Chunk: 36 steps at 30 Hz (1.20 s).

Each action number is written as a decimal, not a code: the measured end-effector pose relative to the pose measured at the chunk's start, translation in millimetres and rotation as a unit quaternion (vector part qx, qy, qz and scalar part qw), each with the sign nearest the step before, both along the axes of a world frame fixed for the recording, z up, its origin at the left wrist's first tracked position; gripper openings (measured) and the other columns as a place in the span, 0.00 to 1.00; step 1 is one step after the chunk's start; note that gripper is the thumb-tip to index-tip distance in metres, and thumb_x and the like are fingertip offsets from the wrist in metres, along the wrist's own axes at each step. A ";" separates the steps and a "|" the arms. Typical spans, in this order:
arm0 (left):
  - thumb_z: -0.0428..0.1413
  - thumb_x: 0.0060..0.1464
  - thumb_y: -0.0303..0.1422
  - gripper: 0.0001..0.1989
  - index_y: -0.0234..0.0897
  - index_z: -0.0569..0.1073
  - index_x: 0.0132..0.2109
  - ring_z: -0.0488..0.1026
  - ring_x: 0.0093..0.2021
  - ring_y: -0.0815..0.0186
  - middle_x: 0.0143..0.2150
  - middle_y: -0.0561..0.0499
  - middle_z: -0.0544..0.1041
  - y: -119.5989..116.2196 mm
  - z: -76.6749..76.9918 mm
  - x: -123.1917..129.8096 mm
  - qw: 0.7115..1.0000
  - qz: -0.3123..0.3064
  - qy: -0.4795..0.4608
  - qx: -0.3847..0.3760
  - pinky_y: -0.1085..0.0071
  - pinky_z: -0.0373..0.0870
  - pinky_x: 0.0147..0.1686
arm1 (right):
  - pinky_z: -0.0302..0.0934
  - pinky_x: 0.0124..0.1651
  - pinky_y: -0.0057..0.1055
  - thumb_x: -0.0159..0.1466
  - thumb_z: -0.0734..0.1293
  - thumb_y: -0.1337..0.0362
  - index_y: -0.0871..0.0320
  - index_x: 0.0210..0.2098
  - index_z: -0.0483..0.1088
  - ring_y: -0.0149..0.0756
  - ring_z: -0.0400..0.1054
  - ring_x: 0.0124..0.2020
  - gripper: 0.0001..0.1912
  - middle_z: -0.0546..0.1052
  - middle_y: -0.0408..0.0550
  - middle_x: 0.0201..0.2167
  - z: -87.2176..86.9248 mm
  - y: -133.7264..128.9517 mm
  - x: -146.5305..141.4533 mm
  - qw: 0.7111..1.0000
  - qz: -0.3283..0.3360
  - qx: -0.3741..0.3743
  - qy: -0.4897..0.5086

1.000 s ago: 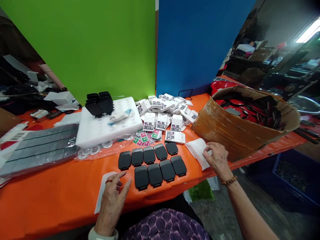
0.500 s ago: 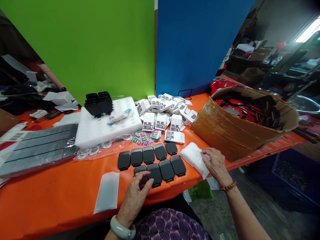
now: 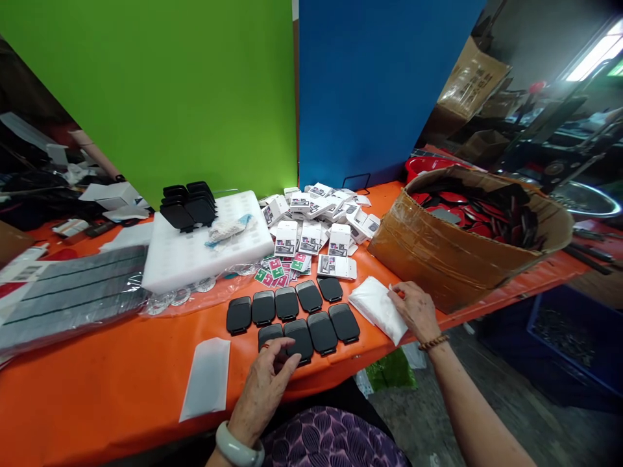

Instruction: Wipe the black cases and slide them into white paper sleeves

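My left hand [image 3: 267,378] hovers at the table's front edge with fingers apart, its fingertips over the nearest of the flat black plastic pieces [image 3: 322,332]. These rounded rectangles lie in two rows, each with a small tab. My right hand [image 3: 417,312] is at the upper right edge of a pile of white translucent sleeves [image 3: 377,305], thumb and fingers pinched at a sleeve's edge. A single sleeve [image 3: 207,376] lies flat left of my left hand.
Small white printed boxes [image 3: 311,237] and green and pink cards [image 3: 277,271] lie behind the pieces. A white foam block [image 3: 209,253] carries more black pieces [image 3: 189,206]. On the right stands a cardboard box [image 3: 423,259] of red and black parts; plastic-wrapped grey stock [image 3: 78,285] lies left.
The view has shifted slightly. My right hand's fingers have drawn closer together at the top edge of the sleeve pile. My left hand has barely moved.
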<state>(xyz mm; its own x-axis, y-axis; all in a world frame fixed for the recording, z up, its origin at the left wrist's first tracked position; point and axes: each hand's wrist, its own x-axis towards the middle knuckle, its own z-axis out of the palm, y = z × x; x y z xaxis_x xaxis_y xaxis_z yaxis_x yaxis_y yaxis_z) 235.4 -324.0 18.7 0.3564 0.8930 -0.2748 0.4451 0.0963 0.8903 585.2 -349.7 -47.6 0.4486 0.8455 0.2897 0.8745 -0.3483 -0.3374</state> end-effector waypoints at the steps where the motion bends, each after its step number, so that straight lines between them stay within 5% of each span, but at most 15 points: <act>1: 0.53 0.51 0.44 0.19 0.36 0.74 0.45 0.73 0.40 0.57 0.42 0.43 0.74 0.0 0.4 -0.1 1.000 -0.003 0.002 0.001 0.63 0.70 0.40 | 0.57 0.39 0.34 0.63 0.58 0.60 0.58 0.29 0.71 0.40 0.68 0.35 0.14 0.74 0.50 0.32 1.4 -0.3 -1.1 1.000 -0.005 0.009 0.000; 6: 0.52 0.53 0.45 0.20 0.36 0.72 0.47 0.72 0.40 0.57 0.42 0.43 0.73 -1.7 -0.7 -0.6 0.999 -0.035 0.023 0.006 0.62 0.69 0.41 | 0.56 0.37 0.32 0.62 0.59 0.60 0.58 0.28 0.68 0.40 0.66 0.33 0.12 0.74 0.50 0.31 2.3 -3.5 3.2 0.994 -0.058 0.090 0.002; 12: 0.50 0.56 0.44 0.19 0.37 0.71 0.48 0.70 0.41 0.58 0.42 0.45 0.72 -4.5 -6.3 2.3 0.997 -0.059 0.045 0.003 0.62 0.67 0.42 | 0.57 0.43 0.35 0.62 0.60 0.59 0.59 0.37 0.70 0.43 0.66 0.41 0.12 0.74 0.54 0.38 2.7 -7.3 11.9 0.991 -0.011 0.134 -0.009; 20: 0.50 0.56 0.42 0.17 0.38 0.72 0.48 0.70 0.42 0.58 0.45 0.44 0.72 -9.0 -6.3 3.7 0.996 -0.086 0.033 0.005 0.62 0.66 0.42 | 0.52 0.46 0.42 0.60 0.61 0.62 0.59 0.36 0.74 0.49 0.62 0.47 0.11 0.73 0.54 0.47 -0.7 -9.5 -4.2 0.997 -0.045 0.014 -0.059; 24: 0.50 0.57 0.42 0.17 0.38 0.71 0.49 0.70 0.43 0.59 0.46 0.44 0.72 -8.9 -7.3 1.9 0.995 -0.088 0.037 0.008 0.62 0.65 0.43 | 0.52 0.45 0.42 0.59 0.60 0.65 0.59 0.31 0.71 0.49 0.62 0.46 0.08 0.74 0.54 0.45 0.0 -3.0 -8.1 0.997 -0.054 0.011 -0.047; 31: 0.51 0.56 0.41 0.17 0.36 0.71 0.49 0.70 0.43 0.58 0.46 0.44 0.72 -8.3 -3.6 7.5 0.995 -0.099 0.031 -0.006 0.61 0.65 0.45 | 0.54 0.47 0.42 0.58 0.62 0.64 0.58 0.26 0.67 0.46 0.64 0.45 0.06 0.75 0.54 0.41 11.9 -5.9 -17.2 0.986 -0.060 0.158 -0.003; 36: 0.51 0.56 0.45 0.20 0.36 0.71 0.48 0.71 0.44 0.57 0.46 0.43 0.74 -4.3 -3.0 20.2 0.996 -0.086 -0.013 -0.036 0.60 0.65 0.45 | 0.59 0.50 0.43 0.60 0.64 0.67 0.57 0.30 0.67 0.42 0.67 0.44 0.02 0.74 0.52 0.38 44.4 -24.5 -61.5 0.955 0.036 0.294 -0.002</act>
<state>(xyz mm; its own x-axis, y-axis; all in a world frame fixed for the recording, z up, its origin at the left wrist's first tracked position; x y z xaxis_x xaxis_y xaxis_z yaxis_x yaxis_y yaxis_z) 255.7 -328.3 15.7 0.5102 0.7967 -0.3239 0.4370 0.0842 0.8955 523.7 -374.2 -3.3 0.3945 0.5651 0.7246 0.8902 -0.0395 -0.4538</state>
